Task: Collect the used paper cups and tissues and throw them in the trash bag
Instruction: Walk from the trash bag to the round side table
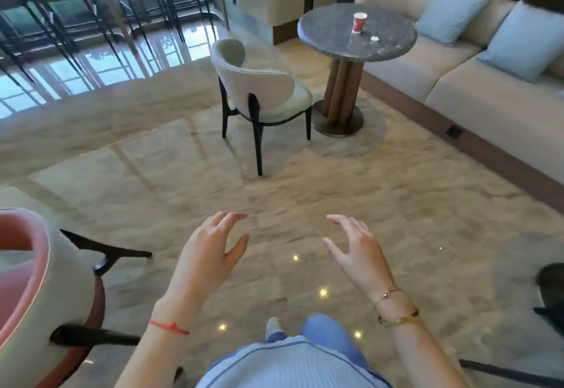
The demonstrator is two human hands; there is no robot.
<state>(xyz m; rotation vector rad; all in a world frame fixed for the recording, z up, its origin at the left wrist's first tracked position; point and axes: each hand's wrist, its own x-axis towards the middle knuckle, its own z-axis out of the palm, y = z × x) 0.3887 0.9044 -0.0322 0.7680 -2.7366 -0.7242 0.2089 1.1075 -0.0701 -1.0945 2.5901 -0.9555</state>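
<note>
Both hands are empty: the left hand (210,247) and right hand (355,250) hover side by side over the marble floor (396,204), fingers loosely spread, gripping nothing. Far ahead to the right, a red paper cup (359,22) stands upright on the round grey table (329,36), a small crumpled tissue (374,38) lying just beside it. A pale chair (259,82) sits left of that table, a cream sofa (488,94) to its right.

Both hands out front, empty: left hand (210,247) and right hand (355,250), fingers loosely spread above the marble floor (396,204). Far ahead, a red paper cup (359,22) stands upright on the round counter (329,36), crumpled tissue (374,38) nearby.
</note>
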